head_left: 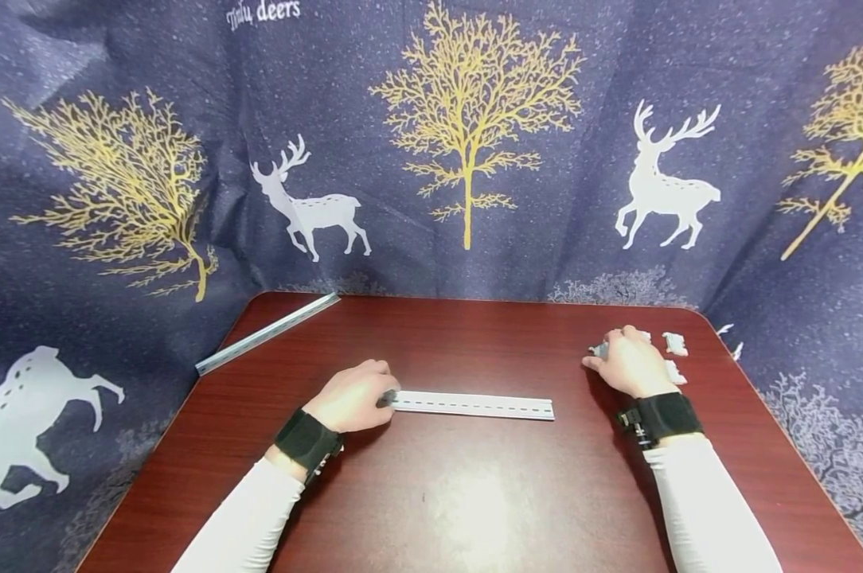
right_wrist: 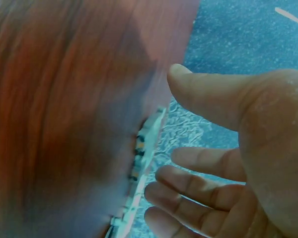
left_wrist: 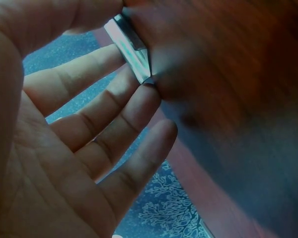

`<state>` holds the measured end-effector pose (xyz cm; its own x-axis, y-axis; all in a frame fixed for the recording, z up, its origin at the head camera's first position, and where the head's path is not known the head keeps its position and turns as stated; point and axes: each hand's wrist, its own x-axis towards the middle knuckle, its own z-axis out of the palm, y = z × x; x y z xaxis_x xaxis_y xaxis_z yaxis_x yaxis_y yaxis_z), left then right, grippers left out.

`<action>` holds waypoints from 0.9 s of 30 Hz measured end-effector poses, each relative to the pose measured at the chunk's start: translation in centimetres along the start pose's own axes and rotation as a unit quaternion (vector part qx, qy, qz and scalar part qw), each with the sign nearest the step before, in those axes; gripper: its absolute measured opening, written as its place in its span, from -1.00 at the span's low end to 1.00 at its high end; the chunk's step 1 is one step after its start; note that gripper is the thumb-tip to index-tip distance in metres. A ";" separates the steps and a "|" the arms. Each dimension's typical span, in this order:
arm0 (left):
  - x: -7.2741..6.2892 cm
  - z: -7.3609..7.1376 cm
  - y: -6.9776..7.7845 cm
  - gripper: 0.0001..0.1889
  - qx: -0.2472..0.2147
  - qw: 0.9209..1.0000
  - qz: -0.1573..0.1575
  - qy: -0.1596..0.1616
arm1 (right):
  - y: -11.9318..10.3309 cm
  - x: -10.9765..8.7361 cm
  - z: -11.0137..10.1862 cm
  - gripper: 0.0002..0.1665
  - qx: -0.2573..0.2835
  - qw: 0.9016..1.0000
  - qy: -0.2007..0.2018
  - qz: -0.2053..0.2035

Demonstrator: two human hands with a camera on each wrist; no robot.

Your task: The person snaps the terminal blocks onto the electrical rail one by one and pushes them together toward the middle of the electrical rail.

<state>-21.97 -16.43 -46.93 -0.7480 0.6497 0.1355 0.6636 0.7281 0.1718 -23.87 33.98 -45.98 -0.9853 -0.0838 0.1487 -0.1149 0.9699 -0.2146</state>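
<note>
My left hand pinches the left end of a slotted metal DIN rail that extends to the right at mid-table. In the left wrist view the thumb and fingertips meet around the end of that rail. Over at the right, my right hand reaches over a grey-white terminal block, which it partly hides. The right wrist view has the thumb spread away from loosely bent fingers, beside a pale block with black and orange parts; nothing is between them.
More small white blocks, one of them a far block and one a nearer block, lie by the right hand. A second DIN rail lies slantwise along the left edge of the brown table. Behind hangs a blue cloth with deer and trees.
</note>
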 end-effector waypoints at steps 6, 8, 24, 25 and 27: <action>-0.1 0.0 0.0 -0.91 0.002 1.000 -0.001 -0.001 | 0.4 -0.1 0.4 -0.26 0.001 1.000 0.009 0.007; -0.1 0.0 0.1 -0.91 0.003 1.000 0.001 -0.001 | 0.5 -0.1 0.6 -0.26 0.000 1.000 0.013 0.008; 0.0 -0.1 0.0 -0.90 0.008 1.000 0.000 -0.003 | 1.0 0.1 1.1 -0.44 0.004 1.000 0.018 -0.002; 0.1 0.0 0.0 -0.90 0.008 1.000 0.001 -0.002 | 1.0 0.1 1.1 -0.46 0.005 1.000 0.018 -0.003; 0.1 0.0 -0.1 -0.90 0.006 1.000 0.002 0.000 | 1.1 0.1 1.0 -0.49 0.008 1.000 0.014 -0.006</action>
<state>-22.10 -16.40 -46.94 -0.7449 0.6531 0.1364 0.6671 0.7278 0.1588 -24.28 34.80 -47.20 -0.9800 -0.0877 0.1788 -0.1281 0.9650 -0.2287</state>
